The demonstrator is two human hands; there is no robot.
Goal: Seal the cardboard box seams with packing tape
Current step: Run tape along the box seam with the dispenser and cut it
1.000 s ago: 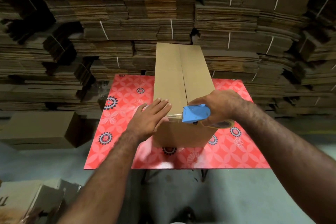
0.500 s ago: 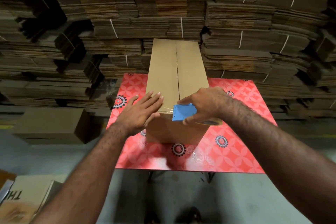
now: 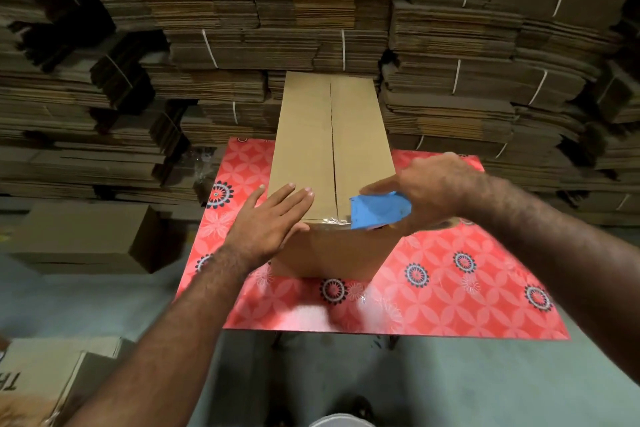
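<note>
A long brown cardboard box (image 3: 311, 135) lies on the red patterned table (image 3: 450, 288), its top flaps meeting in a centre seam that runs away from me. My left hand (image 3: 273, 222) rests flat, fingers spread, on the box's near left top corner. My right hand (image 3: 429, 191) grips a blue tape dispenser (image 3: 377, 210) at the near edge, just right of the seam. A short strip of clear tape (image 3: 329, 220) lies across the near top edge beside the dispenser. The tape roll is mostly hidden under my right hand.
Bundles of flattened cardboard (image 3: 311, 21) are stacked high behind the table. A closed brown box (image 3: 86, 236) stands on the floor at the left. More cartons (image 3: 45, 378) lie at the lower left. Grey floor (image 3: 415, 385) runs in front of the table.
My right hand has carried the dispenser a little right along the near edge and tilted it up. The left hand stays flat on the box. My head has shifted.
</note>
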